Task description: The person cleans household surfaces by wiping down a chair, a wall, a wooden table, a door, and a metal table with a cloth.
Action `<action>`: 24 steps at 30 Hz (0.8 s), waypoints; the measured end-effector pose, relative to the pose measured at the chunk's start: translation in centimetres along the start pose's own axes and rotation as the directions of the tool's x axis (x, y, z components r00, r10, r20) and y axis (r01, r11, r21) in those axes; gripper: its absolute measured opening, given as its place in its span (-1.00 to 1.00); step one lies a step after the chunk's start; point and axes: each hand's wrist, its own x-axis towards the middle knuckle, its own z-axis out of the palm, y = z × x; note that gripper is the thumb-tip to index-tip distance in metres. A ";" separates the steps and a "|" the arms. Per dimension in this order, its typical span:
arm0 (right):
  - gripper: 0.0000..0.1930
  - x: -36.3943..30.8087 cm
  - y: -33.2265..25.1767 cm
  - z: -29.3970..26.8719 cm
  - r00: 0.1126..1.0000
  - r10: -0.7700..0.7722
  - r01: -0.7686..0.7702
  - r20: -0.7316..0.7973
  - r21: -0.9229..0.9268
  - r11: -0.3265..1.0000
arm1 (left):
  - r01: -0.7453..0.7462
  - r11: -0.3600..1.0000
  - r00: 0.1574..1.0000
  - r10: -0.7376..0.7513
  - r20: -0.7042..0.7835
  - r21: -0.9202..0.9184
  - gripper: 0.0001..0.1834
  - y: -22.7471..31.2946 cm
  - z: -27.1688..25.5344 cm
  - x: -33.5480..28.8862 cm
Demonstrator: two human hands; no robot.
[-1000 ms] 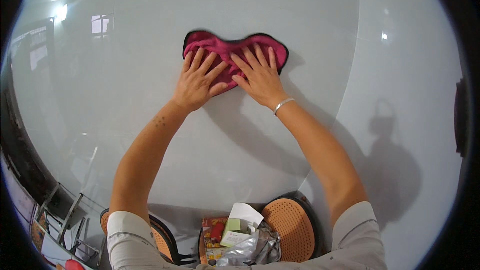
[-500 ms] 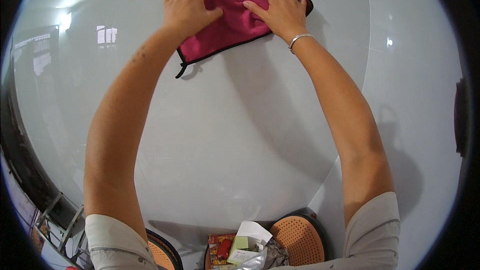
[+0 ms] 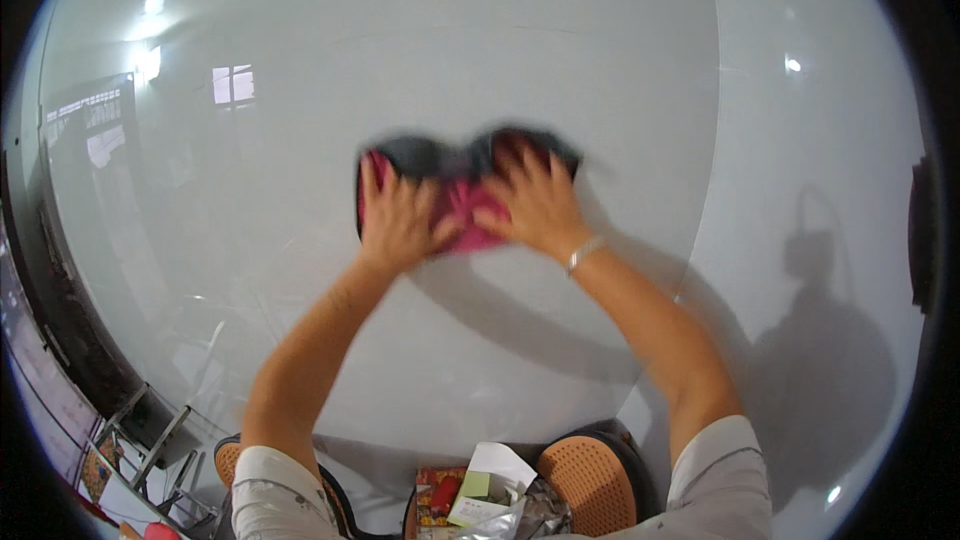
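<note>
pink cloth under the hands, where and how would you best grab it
I'd likely pinch the pink cloth at its middle, between the left hand and the right hand, coming from the lower side of the picture. That part is uncovered and seems puckered, though blurred; the sides lie under the hands against the glossy pale surface, offering less to pinch.

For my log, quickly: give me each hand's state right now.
Left hand: open, spread on the pink, dark-edged cloth.
Right hand: open, spread on the same cloth, blurred.
</note>
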 end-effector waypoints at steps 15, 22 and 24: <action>-0.42 3.6 13.1 -3.7 0.941 0.322 -0.330 -0.100 -0.065 0.942 | 0.017 0.999 0.993 -0.011 -0.114 0.049 -0.19 3.1 0.6 14.9; -0.38 17.1 10.8 -3.6 0.884 0.464 -0.460 -0.054 0.072 0.885 | 0.271 0.951 0.948 -0.236 -0.213 0.150 -0.16 -4.8 -1.1 19.0; -0.36 18.0 9.7 -2.3 0.869 0.456 -0.447 -0.194 0.090 0.890 | 0.279 0.951 0.933 -0.236 -0.271 0.132 -0.17 -6.7 -1.3 18.5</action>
